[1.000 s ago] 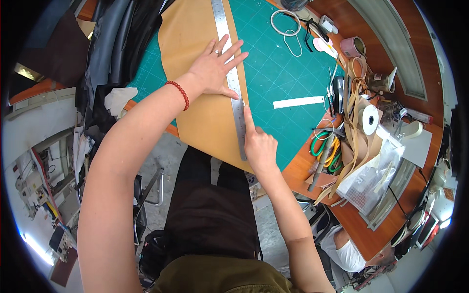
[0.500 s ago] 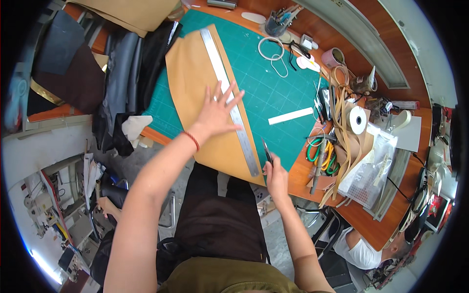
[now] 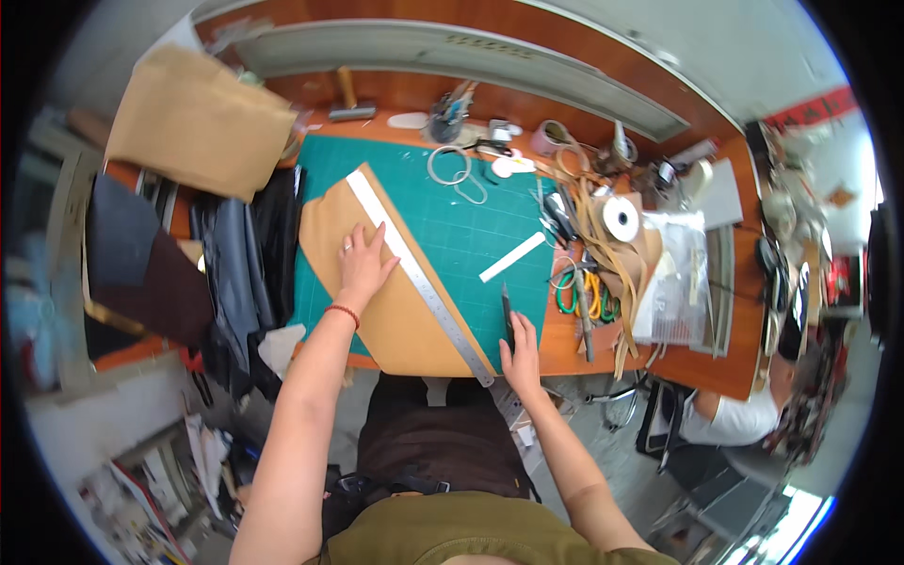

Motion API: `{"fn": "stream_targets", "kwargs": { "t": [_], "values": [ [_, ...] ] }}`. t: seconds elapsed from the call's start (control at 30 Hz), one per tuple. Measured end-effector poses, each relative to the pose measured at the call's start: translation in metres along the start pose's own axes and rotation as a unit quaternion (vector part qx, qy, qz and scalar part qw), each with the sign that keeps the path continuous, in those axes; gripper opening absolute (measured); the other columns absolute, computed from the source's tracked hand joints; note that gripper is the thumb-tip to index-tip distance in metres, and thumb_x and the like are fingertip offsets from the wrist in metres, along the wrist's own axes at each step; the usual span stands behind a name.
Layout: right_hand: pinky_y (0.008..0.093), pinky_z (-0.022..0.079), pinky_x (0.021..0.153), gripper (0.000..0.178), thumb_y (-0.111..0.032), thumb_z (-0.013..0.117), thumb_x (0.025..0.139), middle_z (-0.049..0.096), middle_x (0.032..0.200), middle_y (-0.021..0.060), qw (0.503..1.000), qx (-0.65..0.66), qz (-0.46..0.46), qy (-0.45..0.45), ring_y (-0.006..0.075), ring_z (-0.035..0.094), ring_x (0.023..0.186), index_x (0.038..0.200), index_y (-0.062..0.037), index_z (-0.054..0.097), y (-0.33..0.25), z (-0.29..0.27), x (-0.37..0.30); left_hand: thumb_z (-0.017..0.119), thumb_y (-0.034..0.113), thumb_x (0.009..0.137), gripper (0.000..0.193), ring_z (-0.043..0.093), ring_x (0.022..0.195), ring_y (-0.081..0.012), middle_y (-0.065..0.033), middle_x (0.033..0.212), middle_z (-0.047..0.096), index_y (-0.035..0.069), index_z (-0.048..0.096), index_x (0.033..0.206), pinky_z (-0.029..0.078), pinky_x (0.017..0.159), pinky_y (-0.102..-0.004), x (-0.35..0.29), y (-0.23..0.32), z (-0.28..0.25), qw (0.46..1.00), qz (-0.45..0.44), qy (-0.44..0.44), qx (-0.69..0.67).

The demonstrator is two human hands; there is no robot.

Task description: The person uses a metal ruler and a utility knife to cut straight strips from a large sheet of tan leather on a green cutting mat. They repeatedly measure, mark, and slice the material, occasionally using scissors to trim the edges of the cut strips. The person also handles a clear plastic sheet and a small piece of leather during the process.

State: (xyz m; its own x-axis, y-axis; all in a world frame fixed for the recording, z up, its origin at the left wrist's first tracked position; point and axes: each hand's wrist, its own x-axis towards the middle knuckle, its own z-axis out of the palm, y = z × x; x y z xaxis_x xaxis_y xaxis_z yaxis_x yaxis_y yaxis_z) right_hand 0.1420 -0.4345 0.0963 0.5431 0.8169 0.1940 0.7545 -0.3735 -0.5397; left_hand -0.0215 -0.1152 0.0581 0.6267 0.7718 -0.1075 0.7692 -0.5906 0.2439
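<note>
A sheet of tan leather or heavy paper (image 3: 414,348) lies slanted on a green cutting mat (image 3: 443,226). Along its right side runs a long steel ruler (image 3: 428,294), its near end jutting past the sheet's front edge. My left hand (image 3: 365,271) rests open on the sheet, fingers spread, fingertips at the ruler's edge. At the mat's near right, my right hand (image 3: 524,363) has a slim dark craft knife (image 3: 507,306) between thumb and fingers, its tip pointing away from me. The grip looks loose, and the palm is hidden.
A short white strip (image 3: 512,257) lies on the mat. Scissors (image 3: 566,290), leather strips (image 3: 636,325) and a white spool (image 3: 621,217) crowd the right. Dark leather rolls (image 3: 231,273) hang at the left. A hammer (image 3: 350,108) and tool cup (image 3: 448,122) stand behind. A person (image 3: 730,414) sits lower right.
The view has tilted up and shifted. The ruler has slid toward me along the sheet, past its near edge. My right hand's fingers are straighter around the knife; my left hand stays on the sheet.
</note>
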Motion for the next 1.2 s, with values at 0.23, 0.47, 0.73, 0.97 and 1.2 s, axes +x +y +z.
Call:
{"fn": "stream_targets", "kwargs": {
  "t": [0.23, 0.47, 0.73, 0.97, 1.2],
  "values": [
    [0.0449, 0.053, 0.082, 0.021, -0.014, 0.07, 0.086, 0.06, 0.099, 0.0126, 0.987, 0.01, 0.128, -0.094, 0.0346, 0.062, 0.098, 0.105, -0.0077, 0.064, -0.005, -0.026, -0.028, 0.073, 0.049, 0.085, 0.084, 0.039, 0.132, -0.0416, -0.0226, 0.148, 0.034, 0.017, 0.038, 0.154, 0.043, 0.104, -0.0527, 0.007, -0.001, 0.004, 0.997, 0.031, -0.043, 0.049],
    [0.0455, 0.05, 0.084, 0.021, -0.012, 0.068, 0.086, 0.058, 0.101, 0.0153, 0.986, -0.039, 0.161, 0.036, 0.0371, 0.058, 0.099, 0.104, -0.0061, 0.062, 0.056, -0.062, -0.024, 0.073, 0.055, 0.082, 0.1, 0.032, 0.139, -0.0444, -0.0246, 0.158, 0.021, 0.016, 0.024, 0.159, 0.036, 0.112, -0.0511, 0.004, -0.005, -0.004, 0.983, 0.029, -0.154, 0.094],
    [0.0468, 0.049, 0.081, 0.037, -0.009, 0.075, 0.079, 0.054, 0.106, 0.0153, 0.971, -0.134, 0.19, 0.052, 0.0356, 0.057, 0.1, 0.111, -0.0051, 0.057, 0.131, -0.089, 0.027, 0.075, 0.055, 0.081, 0.11, 0.024, 0.143, -0.0514, -0.0309, 0.161, 0.012, 0.009, 0.014, 0.16, 0.031, 0.115, -0.0536, 0.008, 0.008, -0.011, 0.973, -0.027, -0.224, 0.05],
    [0.0461, 0.052, 0.068, 0.016, -0.014, 0.068, 0.087, 0.058, 0.093, 0.0129, 0.99, 0.028, 0.087, -0.11, 0.0355, 0.063, 0.082, 0.096, -0.0075, 0.057, 0.093, -0.045, 0.039, 0.076, 0.054, 0.08, 0.107, 0.027, 0.14, -0.0524, -0.0342, 0.158, 0.015, 0.023, 0.014, 0.161, 0.035, 0.113, -0.0526, 0.012, 0.025, -0.024, 0.966, -0.032, -0.241, 0.088],
    [0.0461, 0.053, 0.065, 0.011, -0.016, 0.067, 0.09, 0.061, 0.088, 0.0114, 0.981, 0.092, 0.127, -0.113, 0.035, 0.065, 0.078, 0.093, -0.0082, 0.06, 0.045, -0.021, 0.052, 0.073, 0.055, 0.083, 0.107, 0.028, 0.142, -0.0477, -0.0324, 0.157, 0.017, 0.023, 0.009, 0.162, 0.039, 0.11, -0.0531, 0.013, 0.033, -0.029, 0.956, -0.029, -0.257, 0.137]
  ]
}}
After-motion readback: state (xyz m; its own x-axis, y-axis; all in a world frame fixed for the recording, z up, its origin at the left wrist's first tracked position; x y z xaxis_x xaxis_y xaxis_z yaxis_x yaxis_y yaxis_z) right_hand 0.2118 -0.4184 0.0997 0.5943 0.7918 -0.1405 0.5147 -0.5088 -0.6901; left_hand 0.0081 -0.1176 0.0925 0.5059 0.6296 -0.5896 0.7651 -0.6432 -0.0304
